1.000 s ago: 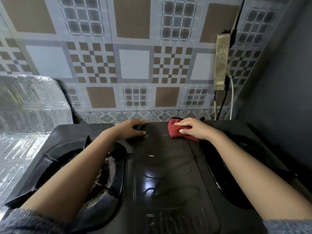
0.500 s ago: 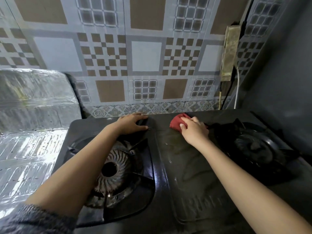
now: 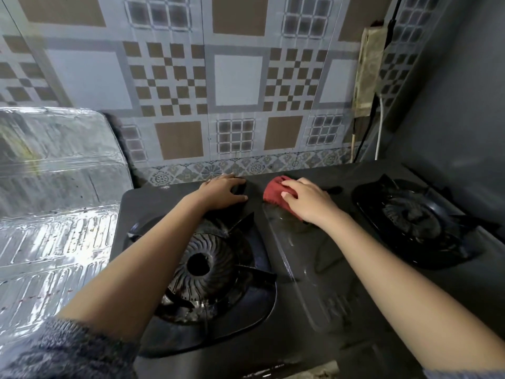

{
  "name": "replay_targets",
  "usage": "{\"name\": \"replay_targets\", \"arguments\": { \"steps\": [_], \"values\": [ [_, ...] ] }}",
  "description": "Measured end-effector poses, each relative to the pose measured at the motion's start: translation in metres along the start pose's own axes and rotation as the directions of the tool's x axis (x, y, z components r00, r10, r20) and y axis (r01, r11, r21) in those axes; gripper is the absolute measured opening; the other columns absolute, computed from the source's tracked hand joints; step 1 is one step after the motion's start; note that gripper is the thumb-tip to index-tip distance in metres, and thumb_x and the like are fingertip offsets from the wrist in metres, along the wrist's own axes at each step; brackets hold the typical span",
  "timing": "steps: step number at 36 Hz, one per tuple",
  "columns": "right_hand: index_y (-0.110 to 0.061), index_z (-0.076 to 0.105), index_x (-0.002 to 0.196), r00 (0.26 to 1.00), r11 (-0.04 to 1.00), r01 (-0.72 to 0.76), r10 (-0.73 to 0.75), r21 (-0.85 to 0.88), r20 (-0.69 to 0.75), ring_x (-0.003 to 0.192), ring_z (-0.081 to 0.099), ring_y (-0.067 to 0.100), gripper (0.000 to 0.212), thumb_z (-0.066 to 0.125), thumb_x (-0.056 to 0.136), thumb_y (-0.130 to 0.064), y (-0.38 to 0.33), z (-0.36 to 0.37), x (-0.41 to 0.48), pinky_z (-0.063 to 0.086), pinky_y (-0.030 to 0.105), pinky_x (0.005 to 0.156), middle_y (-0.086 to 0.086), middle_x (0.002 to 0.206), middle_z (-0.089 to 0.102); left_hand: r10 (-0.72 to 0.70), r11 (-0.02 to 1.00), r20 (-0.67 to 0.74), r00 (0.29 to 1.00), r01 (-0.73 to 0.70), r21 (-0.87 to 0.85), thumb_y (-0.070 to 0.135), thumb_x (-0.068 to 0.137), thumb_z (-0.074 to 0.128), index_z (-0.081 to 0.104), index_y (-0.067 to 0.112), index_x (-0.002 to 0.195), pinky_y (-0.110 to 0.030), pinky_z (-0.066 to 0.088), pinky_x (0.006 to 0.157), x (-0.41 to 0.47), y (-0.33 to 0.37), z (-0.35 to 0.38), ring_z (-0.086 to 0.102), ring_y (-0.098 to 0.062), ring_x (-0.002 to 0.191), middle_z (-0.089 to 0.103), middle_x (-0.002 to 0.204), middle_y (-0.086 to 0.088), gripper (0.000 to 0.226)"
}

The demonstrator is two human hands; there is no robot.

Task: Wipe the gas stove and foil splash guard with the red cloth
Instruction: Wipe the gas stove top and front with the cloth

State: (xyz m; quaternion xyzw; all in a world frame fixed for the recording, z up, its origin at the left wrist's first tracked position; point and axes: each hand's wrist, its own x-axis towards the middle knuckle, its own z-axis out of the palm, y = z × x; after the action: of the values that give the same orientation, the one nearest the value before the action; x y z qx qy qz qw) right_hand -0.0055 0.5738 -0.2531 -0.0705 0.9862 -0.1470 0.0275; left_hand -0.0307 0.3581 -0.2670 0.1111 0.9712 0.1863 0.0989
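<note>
A black two-burner gas stove [image 3: 314, 274] fills the lower middle of the head view. My right hand [image 3: 308, 201] holds the bunched red cloth [image 3: 274, 192] down against the stove's back centre panel, thumb and fingers curled over it. My left hand [image 3: 222, 191] lies on the stove's back edge just behind the left burner [image 3: 202, 266], fingers loosely bent over the edge. The silver foil splash guard [image 3: 57, 192] stands folded along the stove's left side, speckled with dark spots.
The right burner [image 3: 412, 217] sits to the right of my right hand. A patterned tile wall [image 3: 235, 83] rises directly behind the stove. A grimy power strip [image 3: 367, 69] with hanging cables is on the wall at the right corner, next to a grey side wall [image 3: 464, 105].
The view has shifted, so the stove now appears further right. My right hand with the cloth has slid slightly along the back centre panel. My left hand stays on the back edge.
</note>
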Motion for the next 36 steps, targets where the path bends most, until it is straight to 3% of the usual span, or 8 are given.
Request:
{"name": "replay_targets", "arguments": {
  "steps": [6,10,17,23,28,33,36],
  "values": [
    [-0.028,0.041,0.136,0.994,0.993,0.109,-0.11,-0.035,-0.024,0.128,0.042,0.023,0.043,0.039,0.095,-0.042,0.004,-0.004,0.003,0.034,0.04,0.102,-0.002,0.14,0.042,0.009,1.0,0.028,1.0,-0.01,0.028,0.048,0.088,0.051,0.031,0.031,0.143,-0.049,0.018,0.115,-0.003,0.0,-0.001,0.018,-0.022,0.143,0.017,0.157,-0.001,0.061],
    [-0.027,0.042,0.136,0.988,0.981,0.154,-0.154,0.119,-0.004,0.132,0.037,0.019,0.042,0.041,0.096,-0.037,0.003,0.007,0.005,0.032,0.037,0.108,-0.005,0.144,0.037,0.024,0.999,0.04,0.999,-0.026,0.032,0.046,0.089,0.051,0.029,0.029,0.144,-0.047,0.018,0.116,-0.005,0.0,-0.003,0.017,-0.023,0.144,0.015,0.157,-0.001,0.061],
    [-0.032,0.039,0.138,0.982,0.982,0.187,-0.187,0.02,-0.01,0.134,0.032,0.021,0.041,0.035,0.097,-0.038,-0.007,0.019,0.002,0.028,0.034,0.107,-0.006,0.148,0.032,0.033,0.999,0.044,0.999,-0.034,0.035,0.047,0.089,0.05,0.028,0.031,0.144,-0.051,0.018,0.115,-0.006,-0.001,-0.002,0.015,-0.023,0.144,0.014,0.157,0.0,0.061],
    [-0.033,0.043,0.135,0.942,0.942,0.334,-0.334,0.01,0.005,0.133,0.034,0.017,0.039,0.038,0.096,-0.04,-0.014,0.027,-0.012,0.029,0.036,0.108,-0.01,0.144,0.036,0.042,0.999,0.033,0.999,-0.043,0.032,0.049,0.088,0.05,0.029,0.032,0.143,-0.051,0.02,0.114,-0.001,-0.004,0.0,0.019,-0.023,0.143,0.016,0.157,0.001,0.061],
    [-0.035,0.047,0.131,0.901,0.9,0.43,-0.433,0.064,0.028,0.127,0.039,0.008,0.037,0.044,0.094,-0.04,0.006,0.021,-0.022,0.031,0.029,0.102,-0.015,0.139,0.041,0.044,0.999,0.021,0.999,-0.045,0.022,0.046,0.088,0.052,0.031,0.03,0.143,-0.051,0.021,0.114,-0.002,-0.003,0.0,0.021,-0.024,0.142,0.017,0.156,0.001,0.06],
    [-0.036,0.046,0.131,0.906,0.905,0.417,-0.422,0.084,0.048,0.126,0.04,0.007,0.038,0.044,0.094,-0.044,0.032,0.01,-0.019,0.033,0.029,0.101,-0.016,0.138,0.042,0.03,0.999,-0.019,0.999,-0.029,0.022,0.039,0.087,0.056,0.039,0.023,0.139,-0.049,0.028,0.11,-0.002,0.007,0.0,0.033,-0.027,0.135,0.029,0.152,-0.003,0.057],
    [-0.035,0.046,0.133,0.925,0.924,0.375,-0.378,0.078,0.031,0.128,0.04,0.01,0.04,0.042,0.094,-0.044,0.046,0.004,-0.012,0.034,0.034,0.104,-0.014,0.139,0.042,0.05,0.998,-0.026,0.998,-0.05,0.029,0.034,0.087,0.059,0.044,0.017,0.135,-0.038,0.037,0.104,-0.002,0.019,-0.001,0.045,-0.028,0.124,0.044,0.141,-0.008,0.053]
  ]
}}
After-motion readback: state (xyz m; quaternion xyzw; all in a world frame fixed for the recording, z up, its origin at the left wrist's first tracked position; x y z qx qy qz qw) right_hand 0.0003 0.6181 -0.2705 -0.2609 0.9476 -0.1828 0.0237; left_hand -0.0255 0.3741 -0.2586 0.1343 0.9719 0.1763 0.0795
